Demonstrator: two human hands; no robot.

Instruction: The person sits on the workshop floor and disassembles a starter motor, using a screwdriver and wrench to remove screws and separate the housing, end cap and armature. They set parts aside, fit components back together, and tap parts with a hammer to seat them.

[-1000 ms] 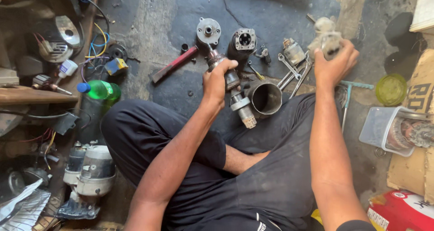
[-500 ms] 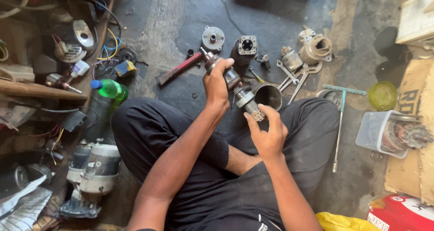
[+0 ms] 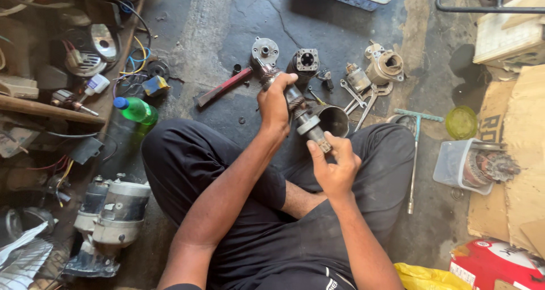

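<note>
I sit cross-legged on the floor in black clothes. My left hand (image 3: 276, 101) grips the upper part of a greasy metal shaft with a gear (image 3: 304, 118), held slanted over my lap. My right hand (image 3: 334, 165) holds the shaft's lower end between fingers and thumb. A dark metal cylinder housing (image 3: 335, 119) lies just behind the shaft, by my right knee.
Motor parts (image 3: 305, 61), spanners (image 3: 357, 97), a round end cap (image 3: 265, 48) and a red-handled tool (image 3: 222, 87) lie ahead. A green bottle (image 3: 136, 109) and a starter motor (image 3: 110, 216) sit left. A T-handle wrench (image 3: 416, 153), a plastic box (image 3: 457, 165) and cardboard are right.
My right hand left a part on the floor at the far right and came back to take the lower end of the shaft. The left hand kept its grip.
</note>
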